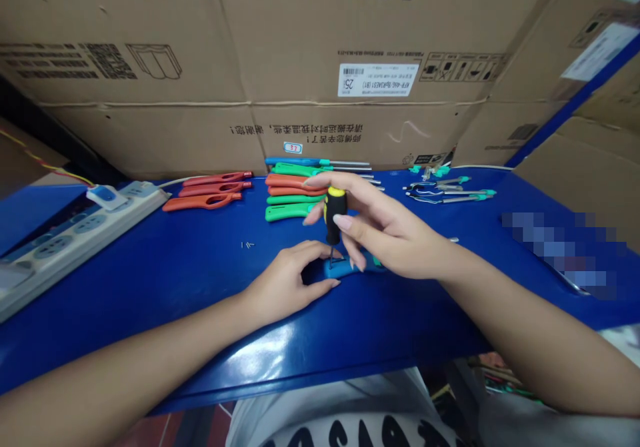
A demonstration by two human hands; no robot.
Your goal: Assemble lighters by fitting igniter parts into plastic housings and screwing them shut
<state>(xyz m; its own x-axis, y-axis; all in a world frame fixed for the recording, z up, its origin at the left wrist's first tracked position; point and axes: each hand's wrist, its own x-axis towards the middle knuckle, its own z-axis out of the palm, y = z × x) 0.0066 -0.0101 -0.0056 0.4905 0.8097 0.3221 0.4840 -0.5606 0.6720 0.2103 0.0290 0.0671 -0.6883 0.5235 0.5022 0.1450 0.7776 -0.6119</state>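
Upright in my right hand [385, 230] is a short screwdriver [335, 217] with a black and yellow handle, gripped between thumb and fingers. Its tip meets a blue lighter body [345, 267] lying flat on the table. My left hand [287, 280] holds the near end of that body between thumb and fingers. The far end of the blue body, with a bit of green, is partly covered by my right hand. Behind my hands lie several assembled lighters [290, 212] with green, orange and blue handles and metal tubes.
Orange handle shells [205, 200] lie at the back left, near a white power strip [85, 224]. A few small screws [247, 244] sit left of my hands. Metal tubes with wires [450, 194] lie at the back right. A cardboard box wall [300, 87] closes off the back.
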